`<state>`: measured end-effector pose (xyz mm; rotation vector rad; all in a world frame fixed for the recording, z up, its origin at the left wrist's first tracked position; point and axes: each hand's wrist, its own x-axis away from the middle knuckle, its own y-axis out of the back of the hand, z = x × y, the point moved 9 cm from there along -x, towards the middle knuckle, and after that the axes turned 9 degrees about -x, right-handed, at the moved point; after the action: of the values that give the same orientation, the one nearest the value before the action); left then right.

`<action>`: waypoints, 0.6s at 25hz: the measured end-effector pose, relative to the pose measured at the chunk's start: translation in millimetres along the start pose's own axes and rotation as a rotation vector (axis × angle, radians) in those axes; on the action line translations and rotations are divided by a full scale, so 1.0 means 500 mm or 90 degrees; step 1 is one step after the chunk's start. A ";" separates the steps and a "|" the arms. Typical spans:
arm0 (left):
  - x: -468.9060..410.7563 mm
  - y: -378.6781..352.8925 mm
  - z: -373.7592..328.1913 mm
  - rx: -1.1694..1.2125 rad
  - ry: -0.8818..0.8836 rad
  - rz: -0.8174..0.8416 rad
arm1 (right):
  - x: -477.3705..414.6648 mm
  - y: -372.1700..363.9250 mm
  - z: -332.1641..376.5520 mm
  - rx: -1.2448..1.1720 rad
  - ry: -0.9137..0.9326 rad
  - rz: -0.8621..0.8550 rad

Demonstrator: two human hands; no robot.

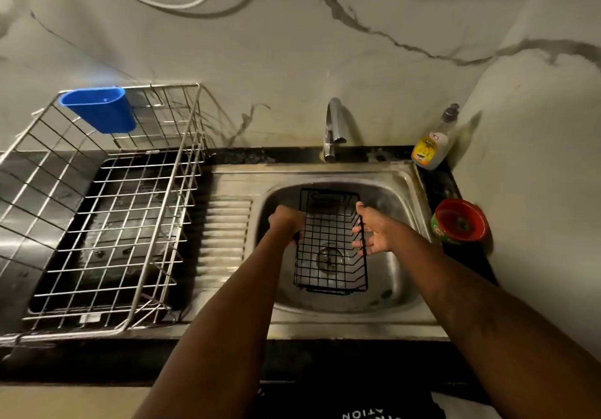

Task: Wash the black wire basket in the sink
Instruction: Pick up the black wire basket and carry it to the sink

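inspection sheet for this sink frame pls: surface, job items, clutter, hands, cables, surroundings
Surface: steel sink set in a dark counter; no running water seen at the tap.
Job's things: black wire basket held over the basin, above the drain.
Clutter: soap bottle and red bowl to the right of the sink; steel dish rack to the left, with a blue cup hung on its rim.
Hands: left hand closed on the basket's left side; right hand on its right side, fingers partly spread.
Cables: white cord looping on the wall.
Surroundings: marbled wall; dark mat at the bottom edge.
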<state>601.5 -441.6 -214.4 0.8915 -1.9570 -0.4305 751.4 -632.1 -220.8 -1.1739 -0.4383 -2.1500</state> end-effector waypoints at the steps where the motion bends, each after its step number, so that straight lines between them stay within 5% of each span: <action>1: -0.014 -0.012 0.007 -0.009 0.012 -0.009 | -0.012 0.003 0.000 0.003 -0.003 0.010; 15: -0.134 -0.143 0.064 -0.247 0.002 0.057 | -0.174 0.018 -0.064 -0.022 -0.060 0.045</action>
<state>625.2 -442.7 -314.6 0.5539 -1.8164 -0.7259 771.8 -623.9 -311.1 -1.2949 -0.3963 -2.0556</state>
